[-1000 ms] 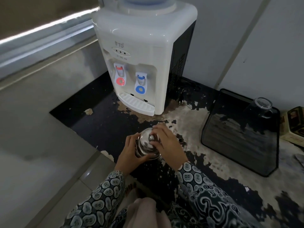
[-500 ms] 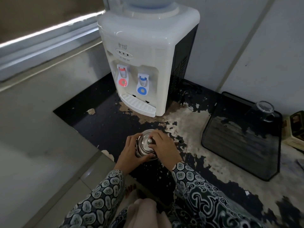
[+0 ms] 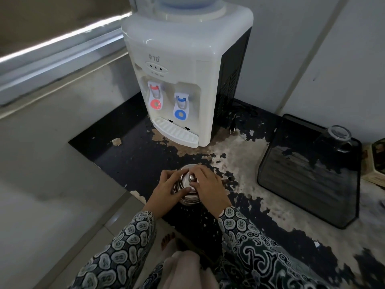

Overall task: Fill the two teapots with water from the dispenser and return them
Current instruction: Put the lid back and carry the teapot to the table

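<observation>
Both hands, the left hand (image 3: 166, 189) and right hand (image 3: 208, 188), covered most of the teapot (image 3: 188, 200), hiding its body and handle. The water bottle (image 3: 183, 3) on the dispenser (image 3: 187, 65) was cut off at the top edge. The box (image 3: 375, 161) at the bench's right edge was cropped and blurred.

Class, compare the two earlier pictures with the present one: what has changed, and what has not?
Little changed. Both hands, left hand and right hand, stay on the steel teapot and its lid, fingers shifting slightly. The teapot stays on the worn mat before the dispenser. Only the view moved closer.
</observation>
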